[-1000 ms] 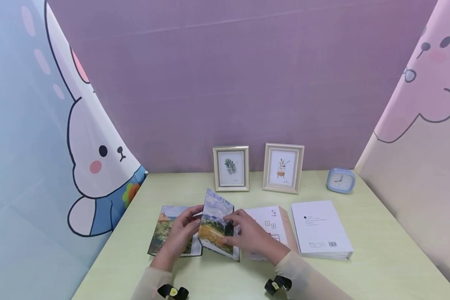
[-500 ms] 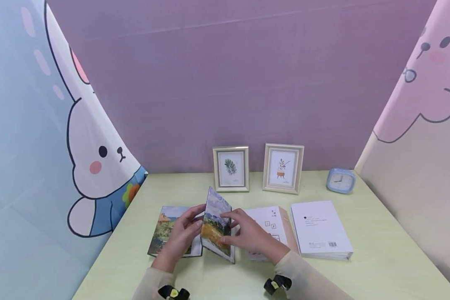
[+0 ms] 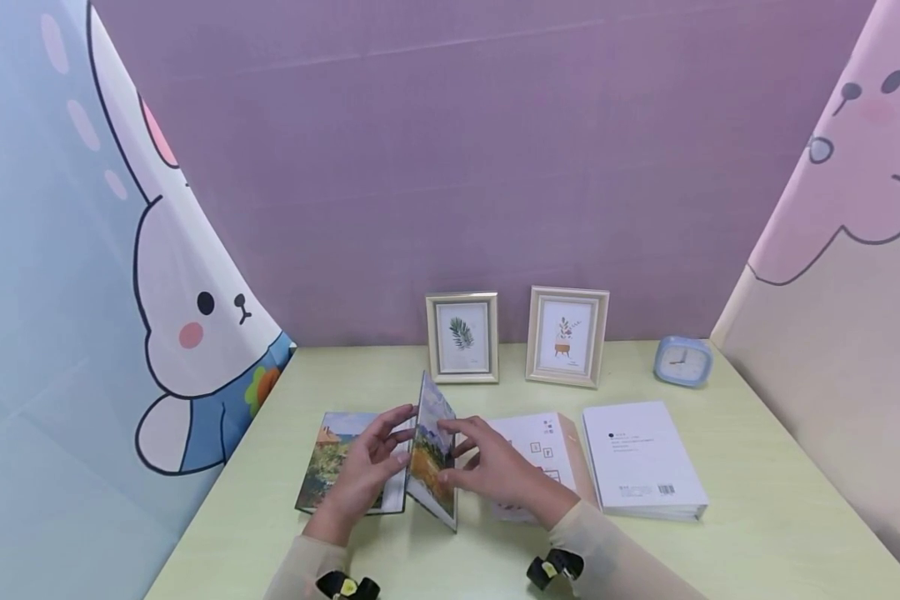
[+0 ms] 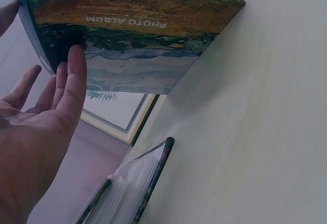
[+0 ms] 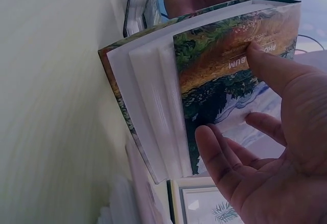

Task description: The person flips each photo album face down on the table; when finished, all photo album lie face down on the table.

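A photo album [image 3: 435, 458] with a painted landscape cover stands upright, its cover turned steeply edge-on to the head camera. My left hand [image 3: 367, 467] is at its left side. In the left wrist view my left fingers [image 4: 76, 75] reach nearly straight to the cover printed "PHOTO ALBUM", and the thumb tip is at its edge. On the opposite cover rests the thumb of my right hand [image 3: 495, 467]. The right fingers [image 5: 214, 152] lie spread and slightly bent against that same cover in the right wrist view, where white page edges show.
A second painted album [image 3: 322, 467] lies flat at left, partly behind my left hand. A white box-like book [image 3: 536, 437] and a thick white book [image 3: 641, 458] lie at right. Two picture frames [image 3: 462, 377] [image 3: 528, 333] and a blue clock [image 3: 682, 362] stand at the back.
The upright album has turned further edge-on, its right edge swinging left and toward me. My right fingers have shifted slightly left with it, and my left fingers have spread a little.
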{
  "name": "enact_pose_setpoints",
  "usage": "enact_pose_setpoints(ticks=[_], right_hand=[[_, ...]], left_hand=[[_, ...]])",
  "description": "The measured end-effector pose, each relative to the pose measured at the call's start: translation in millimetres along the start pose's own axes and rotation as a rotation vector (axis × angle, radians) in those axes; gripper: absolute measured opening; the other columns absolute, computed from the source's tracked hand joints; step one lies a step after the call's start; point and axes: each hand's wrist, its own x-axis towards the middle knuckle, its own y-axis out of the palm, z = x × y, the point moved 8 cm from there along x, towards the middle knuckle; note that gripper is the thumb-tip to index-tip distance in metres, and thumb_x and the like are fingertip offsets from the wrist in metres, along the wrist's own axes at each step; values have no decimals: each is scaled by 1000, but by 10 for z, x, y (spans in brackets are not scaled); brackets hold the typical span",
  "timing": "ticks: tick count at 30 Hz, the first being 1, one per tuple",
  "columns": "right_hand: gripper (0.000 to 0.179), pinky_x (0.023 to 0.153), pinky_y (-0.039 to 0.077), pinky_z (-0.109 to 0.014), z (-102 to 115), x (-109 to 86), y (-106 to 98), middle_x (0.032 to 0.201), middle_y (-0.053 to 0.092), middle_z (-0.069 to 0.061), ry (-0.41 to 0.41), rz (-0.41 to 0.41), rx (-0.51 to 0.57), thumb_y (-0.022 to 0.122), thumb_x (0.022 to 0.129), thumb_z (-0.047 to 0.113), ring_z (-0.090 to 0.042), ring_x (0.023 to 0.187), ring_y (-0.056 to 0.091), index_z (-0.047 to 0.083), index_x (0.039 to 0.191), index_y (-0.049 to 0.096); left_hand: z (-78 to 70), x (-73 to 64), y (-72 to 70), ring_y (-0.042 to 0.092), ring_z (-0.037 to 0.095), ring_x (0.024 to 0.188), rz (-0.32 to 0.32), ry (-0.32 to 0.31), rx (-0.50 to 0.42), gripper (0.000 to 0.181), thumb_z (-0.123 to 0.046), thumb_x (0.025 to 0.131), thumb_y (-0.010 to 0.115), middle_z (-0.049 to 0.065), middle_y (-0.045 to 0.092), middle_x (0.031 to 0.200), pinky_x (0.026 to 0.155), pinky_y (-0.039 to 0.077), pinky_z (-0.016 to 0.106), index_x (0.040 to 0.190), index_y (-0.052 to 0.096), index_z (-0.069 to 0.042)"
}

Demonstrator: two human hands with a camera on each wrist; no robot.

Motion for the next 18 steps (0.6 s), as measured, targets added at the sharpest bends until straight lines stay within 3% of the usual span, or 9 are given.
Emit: enact_pose_setpoints(ticks=[12,18], right_hand=[[73,94,58,-32,-5,-13,-45,146,51,-4,-9,-21,111,82,93,29,-27,122,61,28,157,46],[70,96,58,-35,-16,-40,-63,151,50,-6,-8,-25,172,81,95,28,-33,126,61,28,156,46]], left_hand=[[-33,8,104,42,36,146,85,24,-50,65,-2,104,62,10,31,170,110,50,37,162,35,-5],[-7,20,162,39,42,148,135,-8,-74,69,-3,103,64,7,28,171,113,48,41,164,34,-12]])
